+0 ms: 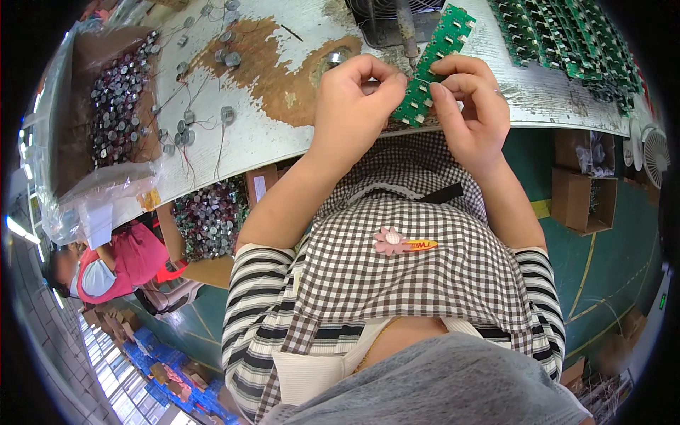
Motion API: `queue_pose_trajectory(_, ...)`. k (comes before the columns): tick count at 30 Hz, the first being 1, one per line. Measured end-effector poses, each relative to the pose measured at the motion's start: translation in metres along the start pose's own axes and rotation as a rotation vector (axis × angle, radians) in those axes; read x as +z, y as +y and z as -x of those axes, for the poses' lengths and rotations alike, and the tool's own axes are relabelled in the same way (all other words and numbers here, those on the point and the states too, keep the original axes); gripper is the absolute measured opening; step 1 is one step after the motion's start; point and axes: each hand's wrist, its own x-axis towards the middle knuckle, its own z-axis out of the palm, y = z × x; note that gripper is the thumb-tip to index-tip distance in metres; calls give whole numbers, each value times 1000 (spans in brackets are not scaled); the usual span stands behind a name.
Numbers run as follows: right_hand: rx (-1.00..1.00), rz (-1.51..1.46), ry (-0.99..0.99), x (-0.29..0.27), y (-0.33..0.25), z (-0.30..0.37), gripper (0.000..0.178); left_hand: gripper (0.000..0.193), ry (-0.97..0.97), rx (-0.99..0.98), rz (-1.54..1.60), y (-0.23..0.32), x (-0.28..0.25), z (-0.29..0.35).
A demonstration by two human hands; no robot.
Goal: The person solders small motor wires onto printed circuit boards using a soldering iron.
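My right hand [471, 106] grips a long green circuit board strip [445, 41] by its right edge, thumb and fingers bent onto it. The strip is tilted over the table's front edge and carries rows of small metal parts. At its left edge, my left hand [358, 103] is closed in a pinch, thumb against forefinger; what lies between those fingertips is hidden. A worn metal rod [406, 32] points down just beyond my left fingertips, close to the board. Behind my left knuckles a round shiny metal piece [338, 57] is partly covered.
Small silver cylinders with thin wires [185, 134] lie scattered on the worn white table [269, 145]. A plastic-lined box of similar parts [117, 106] stands left, another box [212, 219] below it. Stacked green boards [567, 35] fill the right. A dark fan [389, 18] stands behind. Another person [117, 265] sits left.
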Motion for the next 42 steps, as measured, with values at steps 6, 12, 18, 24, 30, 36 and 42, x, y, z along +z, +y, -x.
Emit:
queue_pose_trajectory(6, -26, 43, 16, 2, 3, -2, 11, 10, 81, 133, -18, -7, 6, -7)
queue_pose_trajectory(12, -114, 131, -18, 0, -1, -10, 11, 10, 122, 189, -5, -1, 8, -8)
queue_pose_trajectory(18, -35, 84, -30, 1, -2, 5, 12, 9, 148, 180, -96, -8, 9, -1)
queue_pose_trajectory(24, -13, 22, 5, 1, -1, 5, 11, 10, 105, 175, -41, -4, 6, 2)
queue_pose_trajectory(30, -4, 33, 10, 4, -2, 3, 10, 9, 42, 162, -9, -5, 4, 2)
queue_pose_trajectory(36, -26, 83, -1, 6, -5, -7, 11, 8, 43, 210, -88, -5, 2, -4)
queue_pose_trajectory(42, 14, 55, 7, 7, -4, 3, 12, 7, 82, 224, -50, -10, 5, -2)
